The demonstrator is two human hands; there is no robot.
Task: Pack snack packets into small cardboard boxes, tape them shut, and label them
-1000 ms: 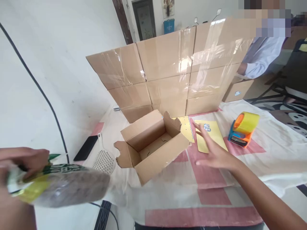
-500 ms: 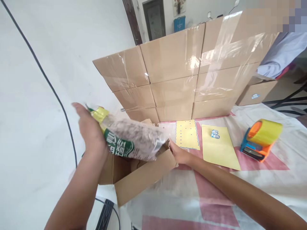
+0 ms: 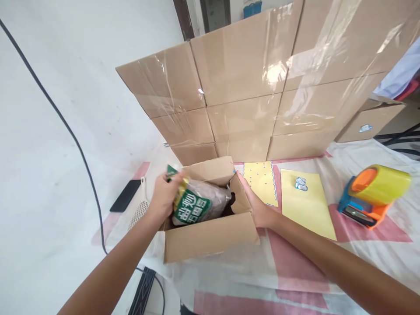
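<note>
A clear plastic bag (image 3: 210,201) with a green and yellow label and pale brownish contents lies slanted inside an open cardboard box (image 3: 210,238). My left hand (image 3: 165,195) is closed around the bag's yellow and green left end, at the box's left side. On the other side, my right hand (image 3: 257,205) grips the box's right wall near its back corner; part of its fingers is hidden. Something dark shows in the box beside the bag's right end, too shadowed to make out.
A taped cardboard partition (image 3: 243,122) stands behind the box. To the right lie two yellow sheets, one patterned (image 3: 260,181) and one plain (image 3: 306,205) with small stickers, and a tape dispenser (image 3: 374,197). A black phone-like slab (image 3: 125,195) and a perforated white swatter (image 3: 139,212) lie left.
The bag has gone down into the box, with my left hand moving right and down along with it. The box now sits more level, my right hand still on its side.
</note>
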